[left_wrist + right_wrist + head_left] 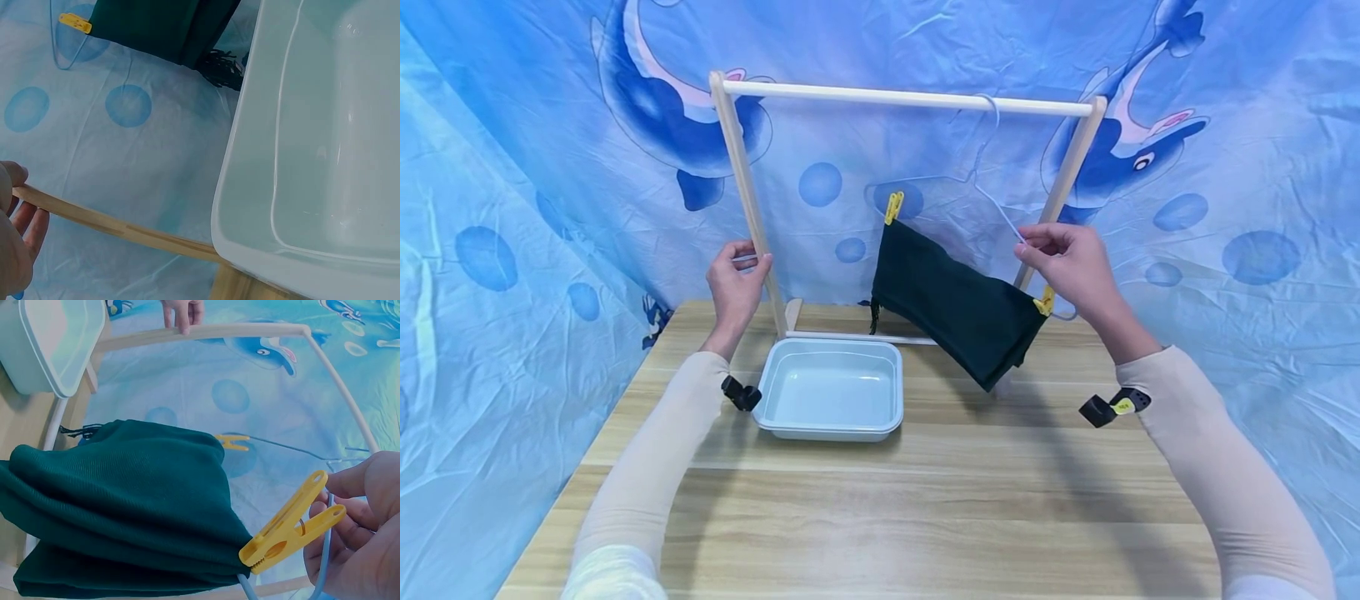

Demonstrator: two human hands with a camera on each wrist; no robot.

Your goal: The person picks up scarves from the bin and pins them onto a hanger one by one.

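In the head view my left hand (737, 283) holds the left post (741, 167) of a wooden rack between thumb and fingers. My right hand (1071, 262) pinches the sloping right arm of a pale blue wire hanger (992, 198). Its hook lies over the rack's top bar (880, 96), and the hanger tilts down to the right. A folded dark green scarf (951, 292) with dark tassels hangs from it. One yellow clothespin (893, 207) clips the scarf's left end, and another yellow clothespin (290, 528) grips the right end, close to my right fingers.
A light blue plastic basin (831, 387) stands on the wooden table (880, 517), beside the rack's left foot. The rack's lower bar (857, 337) runs behind it. A blue curtain (820, 250) with dolphin prints closes off the back and sides.
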